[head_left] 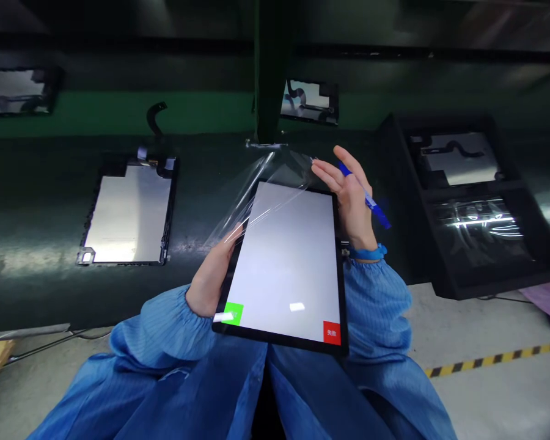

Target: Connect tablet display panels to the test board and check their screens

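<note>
Tablet [293, 263] sits clamped in the left hand's fingers [231, 237]; the right hand's fingers [326, 169] seem pinched on film [252, 198], and the pen [379, 214] tucked among them could slip, scratching the tablet.

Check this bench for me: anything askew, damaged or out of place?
The clear film looks askew: it slants past the upper-left edge of the lit display panel, not lying flat, one end near the right hand. No spill or damage stands out.
</note>
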`<control>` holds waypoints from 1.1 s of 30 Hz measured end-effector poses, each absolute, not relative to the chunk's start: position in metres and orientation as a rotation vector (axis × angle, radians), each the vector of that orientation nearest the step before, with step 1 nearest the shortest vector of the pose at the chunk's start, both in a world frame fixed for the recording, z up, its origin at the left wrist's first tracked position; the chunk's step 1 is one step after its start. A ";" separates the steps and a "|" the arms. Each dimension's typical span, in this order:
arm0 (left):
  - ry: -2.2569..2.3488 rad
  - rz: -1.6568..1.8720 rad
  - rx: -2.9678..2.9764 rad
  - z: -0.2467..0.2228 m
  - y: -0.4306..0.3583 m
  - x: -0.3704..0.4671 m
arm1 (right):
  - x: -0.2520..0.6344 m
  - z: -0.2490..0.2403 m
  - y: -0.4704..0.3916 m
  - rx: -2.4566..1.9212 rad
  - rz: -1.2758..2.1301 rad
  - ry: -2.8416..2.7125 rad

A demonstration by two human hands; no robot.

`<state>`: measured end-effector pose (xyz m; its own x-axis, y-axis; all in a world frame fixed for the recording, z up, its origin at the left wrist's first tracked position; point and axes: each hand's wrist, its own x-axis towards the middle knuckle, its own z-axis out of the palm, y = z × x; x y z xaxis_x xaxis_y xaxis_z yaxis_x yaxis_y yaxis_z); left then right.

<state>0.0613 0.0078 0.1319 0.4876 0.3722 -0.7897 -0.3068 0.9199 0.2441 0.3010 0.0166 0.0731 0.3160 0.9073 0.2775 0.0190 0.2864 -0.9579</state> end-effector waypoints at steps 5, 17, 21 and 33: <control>1.023 0.483 0.123 0.117 0.009 0.056 | 0.312 0.072 0.017 -1.158 0.657 -0.997; 0.987 0.525 0.196 0.110 0.004 0.051 | 0.256 0.125 -0.046 -1.404 0.302 -2.175; 0.938 0.530 0.198 0.109 0.001 0.051 | 0.234 0.102 -0.054 -1.475 0.102 -2.311; 1.138 0.650 0.124 0.100 0.010 0.042 | 0.276 0.087 -0.104 -1.743 -0.018 -1.350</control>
